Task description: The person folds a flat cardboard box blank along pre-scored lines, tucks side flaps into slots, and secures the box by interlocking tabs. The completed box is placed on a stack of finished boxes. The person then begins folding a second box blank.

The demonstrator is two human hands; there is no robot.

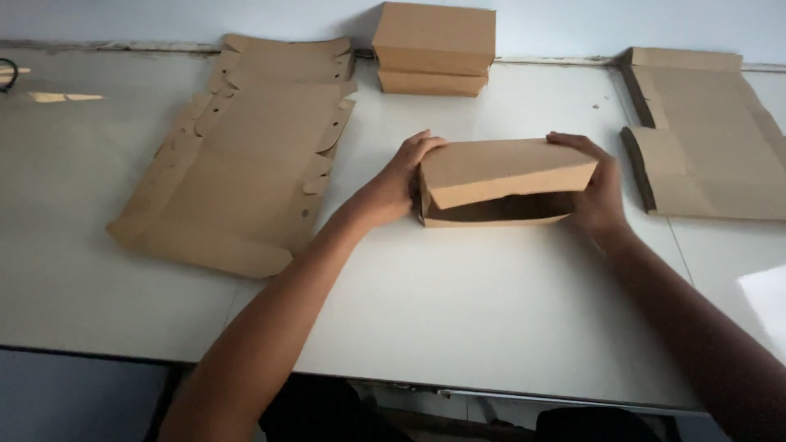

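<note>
A brown cardboard box (499, 176) sits in the middle of the white table (458, 295), its lid partly lowered with a dark gap along the front. My left hand (401, 180) grips the box's left end. My right hand (594, 192) grips its right end, fingers curled over the lid's top edge. Both forearms reach in from the bottom of the view.
A stack of flat, unfolded cardboard blanks (246, 155) lies at the left. More flat blanks (712, 139) lie at the right. Two closed cardboard boxes (434, 49) are stacked at the back against the wall. The table's front edge runs along the bottom.
</note>
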